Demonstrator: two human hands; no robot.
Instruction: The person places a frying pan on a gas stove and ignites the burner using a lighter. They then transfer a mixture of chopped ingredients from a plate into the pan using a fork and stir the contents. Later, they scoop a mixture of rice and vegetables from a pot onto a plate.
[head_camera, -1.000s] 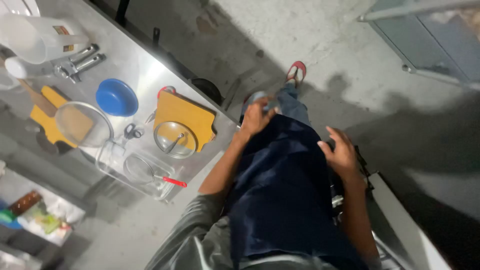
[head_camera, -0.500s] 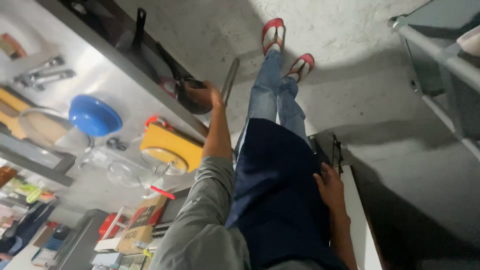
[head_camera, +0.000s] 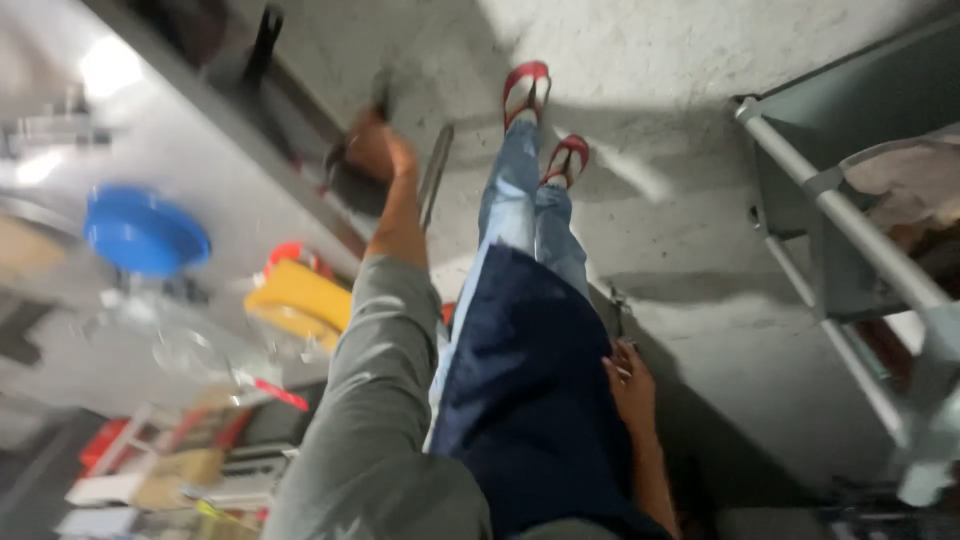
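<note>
Your left hand (head_camera: 375, 150) reaches past the steel counter's (head_camera: 200, 180) front edge onto a dark blurred object (head_camera: 350, 185), grip unclear; your right hand (head_camera: 630, 385) rests open, flat on the navy apron (head_camera: 530, 400).

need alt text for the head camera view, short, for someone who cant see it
Seen from above, a person's left hand reaches to the edge of a steel counter, at a dark, blurred object, while the right hand rests against a dark blue apron. A blue bowl and a yellow board lie on the counter; red sandals stand on the concrete floor.
</note>
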